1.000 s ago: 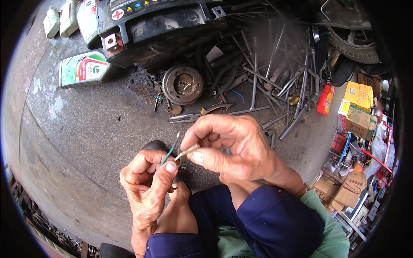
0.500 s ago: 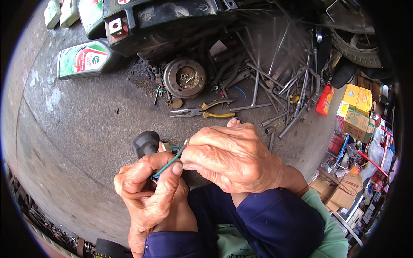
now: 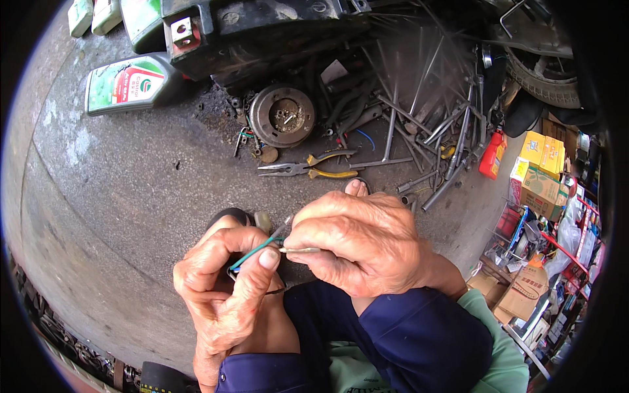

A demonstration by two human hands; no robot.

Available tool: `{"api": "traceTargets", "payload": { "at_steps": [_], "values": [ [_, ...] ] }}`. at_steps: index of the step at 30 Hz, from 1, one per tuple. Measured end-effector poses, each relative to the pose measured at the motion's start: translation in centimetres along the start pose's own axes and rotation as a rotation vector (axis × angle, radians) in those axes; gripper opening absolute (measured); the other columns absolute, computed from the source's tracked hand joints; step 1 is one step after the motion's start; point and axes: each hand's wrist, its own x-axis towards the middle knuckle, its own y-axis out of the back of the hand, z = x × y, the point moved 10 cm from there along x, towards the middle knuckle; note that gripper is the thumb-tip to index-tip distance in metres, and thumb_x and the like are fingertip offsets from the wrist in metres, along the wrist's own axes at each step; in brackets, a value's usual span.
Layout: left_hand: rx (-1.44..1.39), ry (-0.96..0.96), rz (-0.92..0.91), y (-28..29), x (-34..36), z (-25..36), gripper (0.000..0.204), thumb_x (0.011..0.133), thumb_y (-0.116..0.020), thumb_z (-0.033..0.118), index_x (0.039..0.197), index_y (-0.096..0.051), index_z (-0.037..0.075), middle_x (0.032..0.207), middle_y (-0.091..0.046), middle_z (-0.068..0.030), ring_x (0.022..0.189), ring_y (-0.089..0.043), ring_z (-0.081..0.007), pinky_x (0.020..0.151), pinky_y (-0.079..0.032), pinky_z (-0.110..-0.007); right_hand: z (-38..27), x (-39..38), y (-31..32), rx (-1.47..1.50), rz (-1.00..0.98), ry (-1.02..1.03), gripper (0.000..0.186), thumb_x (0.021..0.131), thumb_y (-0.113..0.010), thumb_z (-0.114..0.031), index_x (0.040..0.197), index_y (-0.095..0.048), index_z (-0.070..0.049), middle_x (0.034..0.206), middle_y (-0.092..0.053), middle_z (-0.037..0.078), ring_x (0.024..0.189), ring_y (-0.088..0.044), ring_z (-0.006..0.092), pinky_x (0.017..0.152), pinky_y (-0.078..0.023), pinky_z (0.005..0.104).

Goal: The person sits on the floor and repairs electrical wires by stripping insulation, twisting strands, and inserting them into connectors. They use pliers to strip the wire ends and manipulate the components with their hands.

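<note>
Between its thumb and forefinger, my left hand (image 3: 226, 275) pinches a thin green wire (image 3: 246, 255). The wire slants up toward the closed fingertips of my right hand (image 3: 363, 242), which meet it at its upper end. A short grey sleeve-like piece (image 3: 282, 226) sticks up beside the right fingertips. Along the right thumb lies a thin pale edge; I cannot tell whether it is a nail or a separate strip. A bit of blue shows under the wire by the left fingers. Behind them is a small pale block (image 3: 263, 221), partly hidden.
Pliers with yellow handles (image 3: 308, 165) lie beyond my hands, near a round metal drum (image 3: 282, 116) holding small parts. Rods and wrenches (image 3: 452, 124) pile at the far right. A green-labelled bottle (image 3: 128, 84) lies far left; cartons (image 3: 544, 177) stand at the right.
My right fingers have shifted slightly at the wire's end, and the pale edge by the thumb now shows. The grey piece stands farther out. Behind the left hand, the dark rounded thing is more hidden.
</note>
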Motion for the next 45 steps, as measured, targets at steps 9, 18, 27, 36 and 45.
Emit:
{"api": "traceTargets", "payload": {
  "at_steps": [9, 18, 27, 36, 45],
  "values": [
    [-0.083, -0.063, 0.011, -0.7, -0.1, 0.4, 0.013, 0.077, -0.072, 0.005, 0.079, -0.063, -0.004, 0.069, -0.060, -0.0087, 0.059, -0.052, -0.0133, 0.053, -0.038, -0.025, -0.3, -0.1, 0.0, 0.128, 0.002, -0.040, 0.020, 0.077, -0.071, 0.001, 0.094, -0.061, -0.003, 0.086, -0.063, 0.010, 0.069, -0.066, 0.0228, 0.059, -0.051, 0.0297],
    [-0.008, -0.054, 0.057, -0.4, -0.3, 1.2, 0.017, 0.074, -0.074, 0.007, 0.073, -0.062, -0.005, 0.065, -0.061, -0.0109, 0.058, -0.052, -0.0166, 0.055, -0.040, -0.028, -0.3, -0.1, -0.1, 0.176, -0.009, -0.030, 0.022, 0.076, -0.070, 0.003, 0.096, -0.061, -0.003, 0.088, -0.063, 0.010, 0.068, -0.065, 0.0219, 0.060, -0.050, 0.0292],
    [-0.289, 0.149, 0.083, -0.8, -0.3, -0.4, 0.006, 0.077, -0.068, -0.001, 0.076, -0.063, -0.004, 0.070, -0.060, -0.0092, 0.063, -0.052, -0.0132, 0.058, -0.039, -0.026, 0.7, -0.3, 1.3, 0.159, 0.051, -0.100, 0.015, 0.073, -0.077, -0.008, 0.084, -0.068, -0.005, 0.078, -0.070, 0.009, 0.063, -0.068, 0.0155, 0.061, -0.051, 0.0233],
    [-0.193, 0.178, -0.062, -1.7, -0.3, -0.8, 0.012, 0.080, -0.071, 0.004, 0.078, -0.063, -0.004, 0.071, -0.060, -0.0066, 0.064, -0.049, -0.0121, 0.061, -0.037, -0.025, 0.1, -0.4, 0.8, 0.044, 0.044, -0.006, 0.018, 0.070, -0.079, -0.007, 0.084, -0.067, -0.006, 0.075, -0.068, 0.008, 0.059, -0.066, 0.0161, 0.058, -0.051, 0.0226],
    [-0.090, 0.035, 0.001, -1.1, -0.1, 0.1, 0.011, 0.075, -0.071, 0.000, 0.075, -0.061, -0.005, 0.070, -0.062, -0.0104, 0.061, -0.053, -0.0168, 0.056, -0.041, -0.028, 0.3, -0.7, 0.4, 0.028, -0.039, -0.092, 0.011, 0.077, -0.075, -0.010, 0.086, -0.069, -0.007, 0.078, -0.069, 0.007, 0.061, -0.066, 0.0160, 0.082, -0.053, 0.0296]
  ]
}}
